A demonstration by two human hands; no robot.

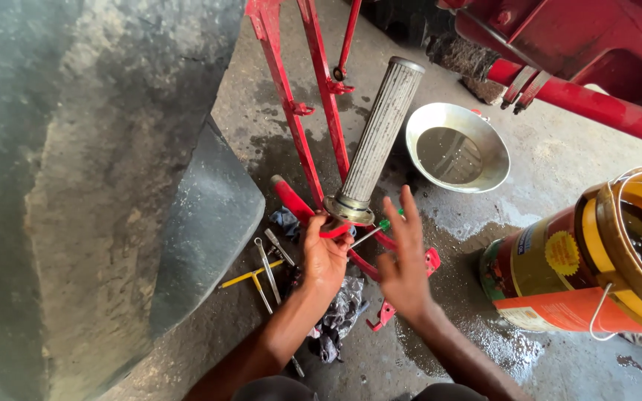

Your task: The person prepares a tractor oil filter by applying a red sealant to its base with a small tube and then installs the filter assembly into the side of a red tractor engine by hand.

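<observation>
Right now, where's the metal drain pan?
Head view, upper right of centre: the metal pan sits on the concrete floor, right of the ribbed filter cylinder, under the red beam.

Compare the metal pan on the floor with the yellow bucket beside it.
The metal pan is shallow, wide and plain silver; the yellow bucket is deep, with a coloured label and a wire handle. The pan sits flat on the wet concrete floor, while the bucket leans with its mouth turned sideways. The pan's liquid looks murky and thin; the bucket's inside looks dark. Both are round, open containers.
</observation>
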